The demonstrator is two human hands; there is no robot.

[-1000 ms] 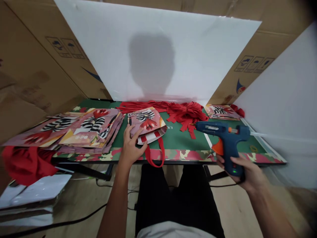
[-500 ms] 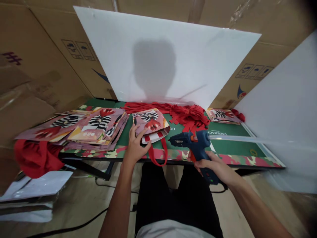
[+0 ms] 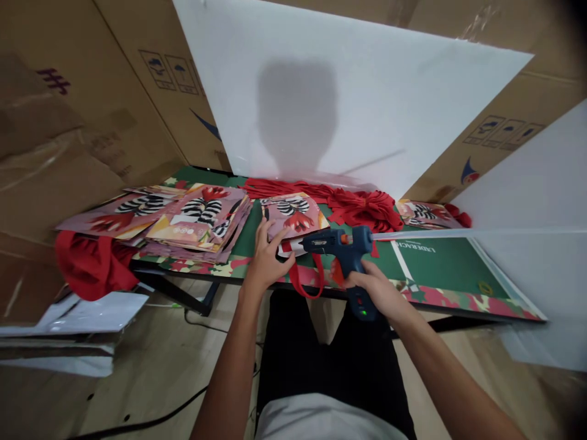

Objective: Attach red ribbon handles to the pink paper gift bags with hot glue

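Note:
My right hand [image 3: 373, 287] grips a dark blue glue gun [image 3: 360, 250], with a long clear glue stick [image 3: 426, 234] running out of its back to the right. The gun's nozzle is at the open mouth of a pink printed paper bag [image 3: 296, 214] that lies on the table. My left hand [image 3: 268, 260] holds the bag's near left edge, thumb at the opening and fingers over the top. A red ribbon handle [image 3: 306, 281] hangs in a loop from the bag over the table's front edge. The nozzle tip is partly hidden inside the opening.
Stacked printed bags [image 3: 202, 220] lie to the left, with red handles [image 3: 94, 263] drooping over the edge. Behind the bag is a pile of red ribbons [image 3: 364, 208]. More bags [image 3: 426, 214] lie at the right. A white board [image 3: 367, 91] and cardboard walls [image 3: 151, 122] enclose the table.
My right hand has moved the glue gun left and slightly up, bringing its nozzle to the bag's opening. My left hand stays on the bag. The whole view has shifted slightly.

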